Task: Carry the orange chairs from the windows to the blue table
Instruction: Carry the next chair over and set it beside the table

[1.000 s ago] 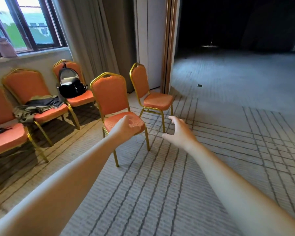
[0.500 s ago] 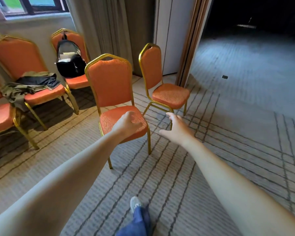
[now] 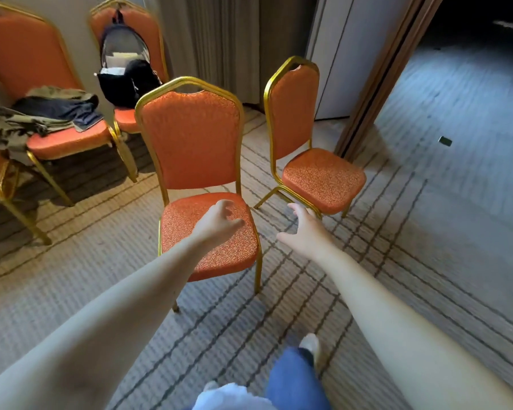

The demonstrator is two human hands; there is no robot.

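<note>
Head view shows the nearest orange chair [image 3: 202, 184] at frame centre, left hand [image 3: 219, 221] half-curled above its seat, right hand [image 3: 304, 232] spread empty beside it; rigid, probably light, best gripped by the frame.
</note>
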